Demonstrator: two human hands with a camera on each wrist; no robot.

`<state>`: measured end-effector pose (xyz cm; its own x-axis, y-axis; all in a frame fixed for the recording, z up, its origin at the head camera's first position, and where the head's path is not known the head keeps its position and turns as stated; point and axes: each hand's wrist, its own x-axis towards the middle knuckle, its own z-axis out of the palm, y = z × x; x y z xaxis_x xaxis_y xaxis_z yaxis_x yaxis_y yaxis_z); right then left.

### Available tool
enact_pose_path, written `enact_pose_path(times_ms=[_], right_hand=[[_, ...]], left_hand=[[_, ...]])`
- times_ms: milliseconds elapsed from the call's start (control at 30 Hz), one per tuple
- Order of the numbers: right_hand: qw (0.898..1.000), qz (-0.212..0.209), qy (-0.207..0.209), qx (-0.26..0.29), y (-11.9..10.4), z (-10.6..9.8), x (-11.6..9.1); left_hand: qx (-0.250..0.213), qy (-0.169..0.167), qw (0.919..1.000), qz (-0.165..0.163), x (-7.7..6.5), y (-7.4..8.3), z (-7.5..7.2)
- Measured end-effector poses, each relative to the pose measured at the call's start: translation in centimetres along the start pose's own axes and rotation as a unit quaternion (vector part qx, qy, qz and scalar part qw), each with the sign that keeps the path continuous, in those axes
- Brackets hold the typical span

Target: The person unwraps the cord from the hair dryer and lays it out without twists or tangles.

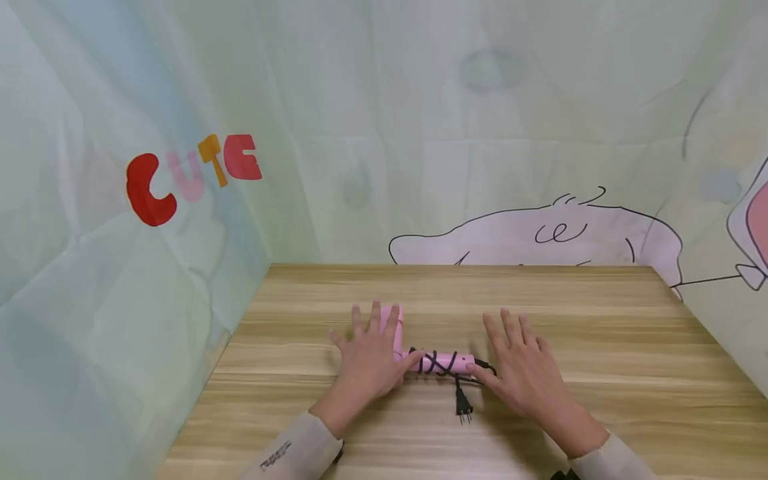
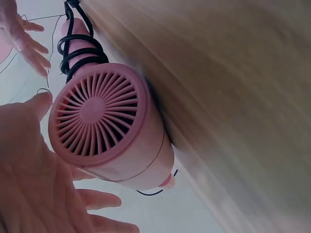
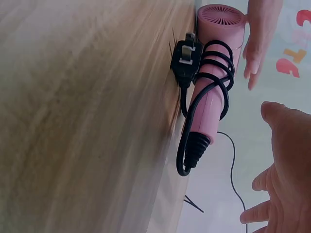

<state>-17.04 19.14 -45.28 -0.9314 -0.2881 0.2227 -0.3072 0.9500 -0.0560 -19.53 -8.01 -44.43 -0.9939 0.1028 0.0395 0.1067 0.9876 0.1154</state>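
A pink hair dryer (image 1: 445,363) lies on the wooden table, its black cord (image 3: 226,73) wound round the handle. The two-pin plug (image 1: 462,403) hangs off the near side of the handle. My left hand (image 1: 371,353), fingers spread, is over the dryer's barrel and hides much of it in the head view. In the left wrist view the round slotted grille (image 2: 95,111) faces the camera, beside that hand's thumb. My right hand (image 1: 525,367) is at the cord end of the handle, fingers extended and holding nothing; its thumb comes close to the handle's end.
The wooden table (image 1: 630,387) has a wall-like printed cloth (image 1: 360,100) behind it and at both sides. Red, pink and orange letters (image 1: 150,190) mark the left cloth, and a cartoon figure (image 1: 540,233) the back one.
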Motion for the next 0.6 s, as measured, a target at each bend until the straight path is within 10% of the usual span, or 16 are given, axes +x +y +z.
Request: enact_pose_path(times_ms=[600], right_hand=[[1.0,-0.027,0.011,0.005,-1.4,-0.6,-0.6]], left_hand=[[-0.009,-0.04,0.9989,0.023,1.7,1.3,0.4]])
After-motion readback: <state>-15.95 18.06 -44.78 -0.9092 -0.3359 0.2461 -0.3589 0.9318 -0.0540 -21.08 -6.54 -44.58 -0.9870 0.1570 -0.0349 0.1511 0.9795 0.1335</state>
